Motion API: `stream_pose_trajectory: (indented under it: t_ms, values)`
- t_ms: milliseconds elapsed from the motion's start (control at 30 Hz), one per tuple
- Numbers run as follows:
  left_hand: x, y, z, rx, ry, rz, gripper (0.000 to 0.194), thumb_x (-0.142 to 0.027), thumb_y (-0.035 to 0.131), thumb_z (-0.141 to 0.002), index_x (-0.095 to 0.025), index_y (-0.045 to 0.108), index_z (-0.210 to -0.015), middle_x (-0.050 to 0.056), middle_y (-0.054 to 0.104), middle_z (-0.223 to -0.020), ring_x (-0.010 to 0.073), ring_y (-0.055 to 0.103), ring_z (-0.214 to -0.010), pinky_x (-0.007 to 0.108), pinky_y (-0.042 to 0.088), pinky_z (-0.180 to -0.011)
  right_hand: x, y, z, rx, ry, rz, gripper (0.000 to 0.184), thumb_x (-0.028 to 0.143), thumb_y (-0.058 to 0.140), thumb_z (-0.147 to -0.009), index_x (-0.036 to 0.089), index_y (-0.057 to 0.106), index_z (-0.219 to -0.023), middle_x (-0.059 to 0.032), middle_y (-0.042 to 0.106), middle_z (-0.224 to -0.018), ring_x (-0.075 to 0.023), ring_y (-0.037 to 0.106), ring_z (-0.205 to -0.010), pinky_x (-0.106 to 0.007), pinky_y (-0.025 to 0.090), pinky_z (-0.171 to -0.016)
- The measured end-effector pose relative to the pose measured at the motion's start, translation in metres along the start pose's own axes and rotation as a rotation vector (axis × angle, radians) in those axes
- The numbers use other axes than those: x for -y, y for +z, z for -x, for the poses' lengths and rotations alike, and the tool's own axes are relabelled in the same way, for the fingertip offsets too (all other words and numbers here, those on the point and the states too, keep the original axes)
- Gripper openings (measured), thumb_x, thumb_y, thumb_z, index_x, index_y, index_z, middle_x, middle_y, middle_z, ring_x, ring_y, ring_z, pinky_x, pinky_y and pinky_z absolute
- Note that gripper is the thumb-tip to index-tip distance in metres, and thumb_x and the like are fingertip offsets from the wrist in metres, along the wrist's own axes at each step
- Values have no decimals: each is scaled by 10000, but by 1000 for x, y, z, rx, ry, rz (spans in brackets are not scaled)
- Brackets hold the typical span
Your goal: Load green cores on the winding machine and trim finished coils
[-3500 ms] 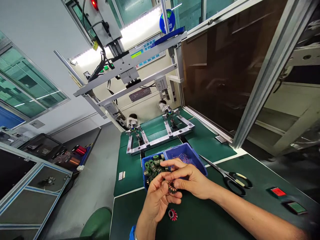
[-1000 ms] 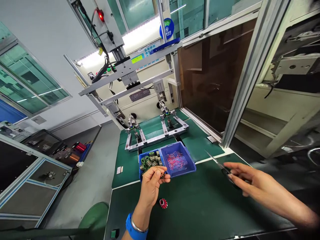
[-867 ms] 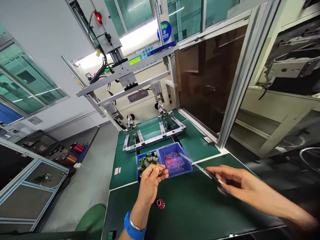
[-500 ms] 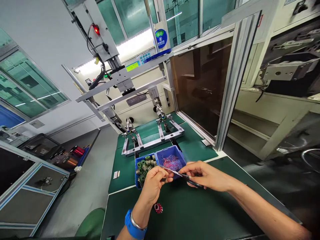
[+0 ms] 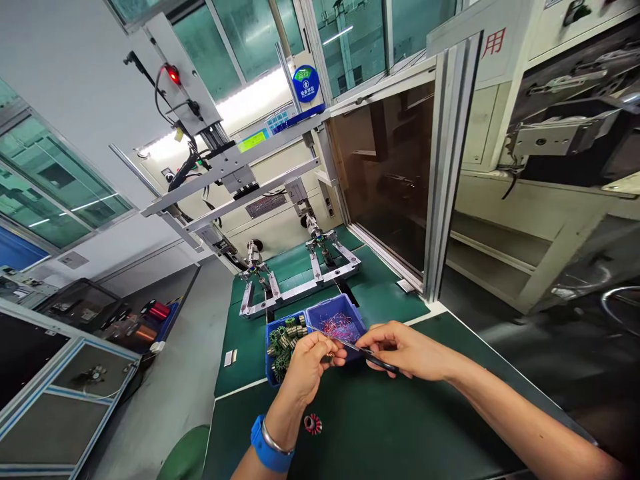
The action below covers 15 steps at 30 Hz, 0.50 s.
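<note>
My left hand [image 5: 306,370], with a blue band and a metal bangle at the wrist, is closed in a pinch around a small wound motor stator [image 5: 328,358], mostly hidden by the fingers. My right hand [image 5: 403,350] grips black-handled scissors [image 5: 379,361], whose metal blades point left to the left fingertips. Below the left hand, a red-wound stator [image 5: 313,424] lies on the green mat. Just beyond the hands, a blue bin [image 5: 271,378] holds many green and metal stator cores [image 5: 286,343]. Beside it, a purple-blue bin [image 5: 358,308] contains red wire scraps [image 5: 336,326].
Behind the bins stands a metal fixture frame [image 5: 300,291] under a machine gantry [image 5: 240,170]. A brown panel [image 5: 385,180] with an aluminium post [image 5: 450,173] rises at the right. A green round stool [image 5: 185,453] is at lower left.
The view has shifted slightly, so the machine and bins appear a little further left. The scissors and both hands keep nearly the same pose, blades still at the left fingertips.
</note>
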State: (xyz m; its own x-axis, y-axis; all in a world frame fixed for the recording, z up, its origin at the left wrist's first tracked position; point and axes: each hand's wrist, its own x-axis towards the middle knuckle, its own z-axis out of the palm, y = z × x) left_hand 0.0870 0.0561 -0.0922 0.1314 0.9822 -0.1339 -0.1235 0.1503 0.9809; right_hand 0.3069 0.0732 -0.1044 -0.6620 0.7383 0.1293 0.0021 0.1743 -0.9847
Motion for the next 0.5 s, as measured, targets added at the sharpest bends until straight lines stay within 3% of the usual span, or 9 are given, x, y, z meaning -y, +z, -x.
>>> stream_pose_trajectory:
  t_ms: [233, 500]
  values:
    - [3, 1, -3, -6, -18, 8, 195, -284, 726, -628, -131, 606, -646, 80, 674, -765, 183, 647, -698, 269, 514, -658, -7, -1, 1, -17, -3, 4, 306, 374, 565, -803, 122, 712, -897, -38, 557, -739, -123, 513, -535, -146, 341, -362]
    - [1, 1, -2, -15, -21, 17, 209, -280, 747, -626, -133, 599, -635, 76, 668, -771, 185, 647, -707, 273, 525, -667, -10, 2, -2, -61, -11, -45, 313, 423, 596, -836, 128, 692, -882, 3, 510, -660, -114, 460, -521, -190, 467, -474]
